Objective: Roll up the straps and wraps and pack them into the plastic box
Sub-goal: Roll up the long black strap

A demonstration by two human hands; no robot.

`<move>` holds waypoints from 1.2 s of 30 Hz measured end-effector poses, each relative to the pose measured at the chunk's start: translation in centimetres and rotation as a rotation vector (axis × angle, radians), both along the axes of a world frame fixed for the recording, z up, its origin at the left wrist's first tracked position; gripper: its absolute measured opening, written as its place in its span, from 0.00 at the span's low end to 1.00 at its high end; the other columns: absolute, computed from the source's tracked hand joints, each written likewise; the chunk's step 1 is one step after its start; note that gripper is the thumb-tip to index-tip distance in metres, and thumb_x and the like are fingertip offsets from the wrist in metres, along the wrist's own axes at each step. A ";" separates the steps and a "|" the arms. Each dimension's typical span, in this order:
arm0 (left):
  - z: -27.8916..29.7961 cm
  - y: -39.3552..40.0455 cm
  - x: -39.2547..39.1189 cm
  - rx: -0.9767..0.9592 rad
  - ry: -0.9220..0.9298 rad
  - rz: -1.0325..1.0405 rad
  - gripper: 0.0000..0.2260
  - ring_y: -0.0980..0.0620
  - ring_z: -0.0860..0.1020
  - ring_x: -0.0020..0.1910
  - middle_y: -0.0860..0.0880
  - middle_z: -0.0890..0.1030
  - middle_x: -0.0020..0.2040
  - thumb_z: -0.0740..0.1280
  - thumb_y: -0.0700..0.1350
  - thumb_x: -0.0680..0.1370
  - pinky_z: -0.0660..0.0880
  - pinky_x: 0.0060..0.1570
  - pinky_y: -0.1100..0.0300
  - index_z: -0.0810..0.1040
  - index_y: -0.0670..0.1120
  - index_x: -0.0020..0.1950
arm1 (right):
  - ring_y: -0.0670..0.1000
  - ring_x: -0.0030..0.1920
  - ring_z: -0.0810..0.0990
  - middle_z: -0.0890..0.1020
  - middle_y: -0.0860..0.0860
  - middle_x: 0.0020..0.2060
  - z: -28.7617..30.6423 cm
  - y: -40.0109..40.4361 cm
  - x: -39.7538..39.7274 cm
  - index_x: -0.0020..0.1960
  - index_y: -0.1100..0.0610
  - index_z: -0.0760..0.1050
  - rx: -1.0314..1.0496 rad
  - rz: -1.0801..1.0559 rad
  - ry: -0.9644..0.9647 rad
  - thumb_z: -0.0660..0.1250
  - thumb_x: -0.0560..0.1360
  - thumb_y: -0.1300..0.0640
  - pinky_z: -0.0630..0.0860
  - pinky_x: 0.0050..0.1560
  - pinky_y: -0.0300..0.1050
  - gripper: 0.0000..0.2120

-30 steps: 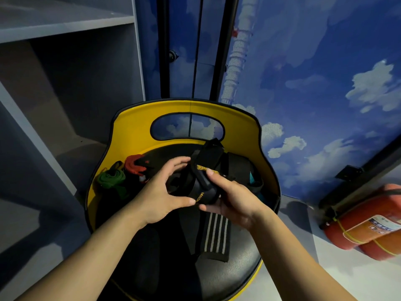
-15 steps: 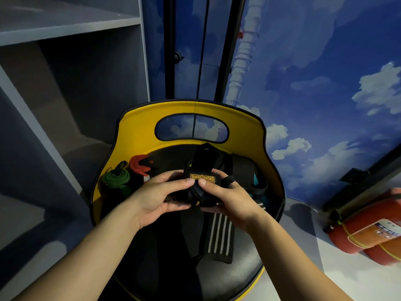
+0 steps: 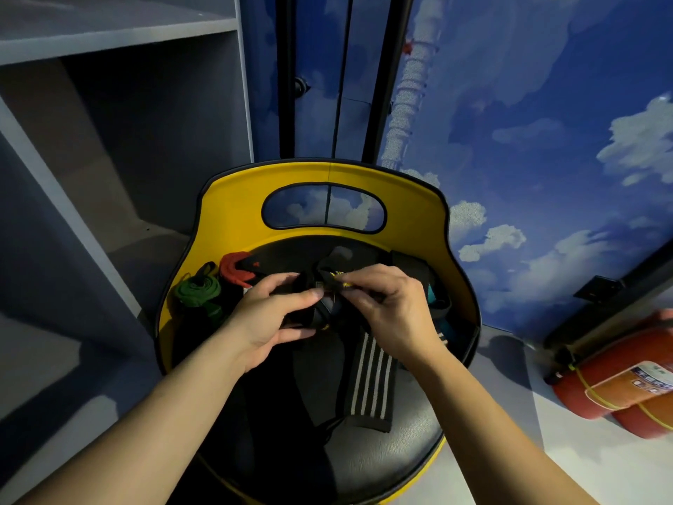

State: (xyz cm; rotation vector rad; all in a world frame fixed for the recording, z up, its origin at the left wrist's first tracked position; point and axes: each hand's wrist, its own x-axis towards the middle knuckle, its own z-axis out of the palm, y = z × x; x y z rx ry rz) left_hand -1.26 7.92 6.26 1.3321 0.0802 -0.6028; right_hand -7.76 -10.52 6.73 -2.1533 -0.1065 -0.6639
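A black strap with yellow lettering (image 3: pixel 327 308) is bunched between both hands above the black seat of a yellow chair (image 3: pixel 233 213). My left hand (image 3: pixel 269 315) grips the rolled part from the left, thumb on top. My right hand (image 3: pixel 386 304) pinches the strap's end by the yellow label. A black wrap with white stripes (image 3: pixel 368 380) hangs down from the bundle onto the seat. A green strap (image 3: pixel 198 291) and a red strap (image 3: pixel 236 269) lie at the seat's back left. No plastic box is in view.
More black straps and a teal piece (image 3: pixel 433 289) lie at the seat's back right. A grey shelf unit (image 3: pixel 109 140) stands to the left. A red fire extinguisher (image 3: pixel 619 380) lies on the floor at the right. A blue cloud-painted wall (image 3: pixel 528 140) is behind.
Both hands have closed in on the black strap and turned it. The right hand's fingers moved from the side of the roll up to its yellow-labelled end.
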 end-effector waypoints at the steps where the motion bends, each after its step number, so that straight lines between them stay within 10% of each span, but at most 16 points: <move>1: 0.0 -0.1 0.1 -0.010 0.006 0.034 0.24 0.42 0.84 0.55 0.42 0.82 0.61 0.78 0.40 0.70 0.83 0.44 0.46 0.78 0.47 0.65 | 0.45 0.54 0.81 0.85 0.45 0.51 -0.1 0.1 -0.1 0.54 0.52 0.86 -0.105 -0.001 -0.034 0.73 0.74 0.60 0.78 0.57 0.50 0.10; 11: 0.6 0.1 -0.2 -0.117 0.159 0.061 0.23 0.43 0.83 0.56 0.44 0.86 0.56 0.78 0.50 0.68 0.83 0.48 0.46 0.82 0.46 0.62 | 0.52 0.77 0.62 0.66 0.54 0.76 -1.7 2.0 -0.6 0.76 0.60 0.65 -0.440 0.090 0.053 0.75 0.73 0.53 0.60 0.78 0.48 0.35; 16: 0.4 0.2 -0.6 -0.027 0.116 -0.007 0.33 0.37 0.85 0.51 0.42 0.84 0.59 0.78 0.59 0.66 0.80 0.56 0.41 0.77 0.49 0.67 | 0.52 0.76 0.65 0.66 0.53 0.75 -2.1 2.3 -0.4 0.76 0.57 0.64 -0.395 0.011 0.088 0.79 0.69 0.52 0.66 0.75 0.50 0.42; 22: 1.5 2.1 0.3 -0.023 0.005 -0.082 0.27 0.40 0.84 0.54 0.41 0.84 0.57 0.70 0.61 0.70 0.77 0.60 0.43 0.80 0.46 0.63 | 0.45 0.66 0.76 0.77 0.47 0.64 -2.1 1.4 0.0 0.69 0.49 0.72 0.283 -0.105 0.230 0.81 0.63 0.41 0.74 0.68 0.48 0.39; 26: 1.5 2.7 0.1 -0.018 -0.118 -0.139 0.24 0.46 0.82 0.57 0.45 0.83 0.57 0.73 0.49 0.70 0.76 0.61 0.46 0.80 0.49 0.66 | 0.53 0.59 0.83 0.85 0.50 0.56 -1.7 1.3 -0.1 0.65 0.55 0.76 0.830 0.068 0.352 0.79 0.69 0.55 0.78 0.65 0.53 0.26; 36: -1.1 3.8 0.9 0.040 -0.179 -0.107 0.16 0.46 0.83 0.58 0.44 0.85 0.58 0.73 0.38 0.75 0.78 0.63 0.48 0.81 0.42 0.63 | 0.55 0.61 0.82 0.83 0.57 0.59 -2.5 4.0 0.3 0.66 0.59 0.76 1.108 0.190 0.492 0.72 0.73 0.55 0.78 0.63 0.47 0.22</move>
